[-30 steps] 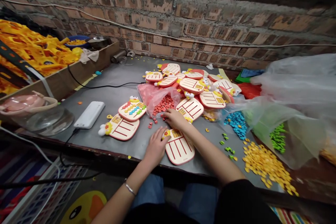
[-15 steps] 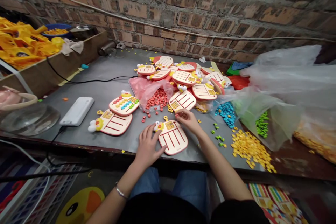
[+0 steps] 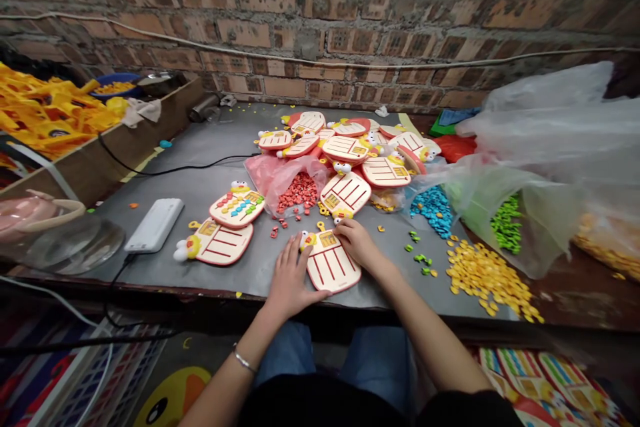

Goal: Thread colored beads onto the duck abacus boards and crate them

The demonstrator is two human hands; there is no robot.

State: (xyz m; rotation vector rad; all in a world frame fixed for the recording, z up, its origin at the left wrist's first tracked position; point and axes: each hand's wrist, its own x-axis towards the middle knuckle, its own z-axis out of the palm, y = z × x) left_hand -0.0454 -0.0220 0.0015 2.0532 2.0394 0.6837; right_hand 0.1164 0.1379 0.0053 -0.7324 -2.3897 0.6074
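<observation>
A cream toy board (image 3: 334,267) with a red rim, dark red slots and a yellow duck head lies at the table's front edge. My left hand (image 3: 291,281) grips its left side, fingers by the duck head and thumb along the bottom edge. At the board's upper right corner, the fingers of my right hand (image 3: 359,244) are pinched together; whatever is between them is hidden. Just beyond, small red pieces (image 3: 299,192) spill from a pink bag (image 3: 265,173). To the left, a board filled with coloured pieces (image 3: 237,205) overlaps a board with bare slots (image 3: 225,243).
More boards (image 3: 345,148) are heaped at the back. Blue pieces (image 3: 433,210), green pieces (image 3: 506,223) and yellow pieces (image 3: 490,277) lie on the right near plastic bags (image 3: 545,127). A white power bank (image 3: 155,223) with a cable and a box of yellow parts (image 3: 173,97) are on the left.
My right fingers have come down onto the board's upper right corner; a reddish bit showed at their tips before. My left hand stays at the board's left side. The camera view has shifted slightly.
</observation>
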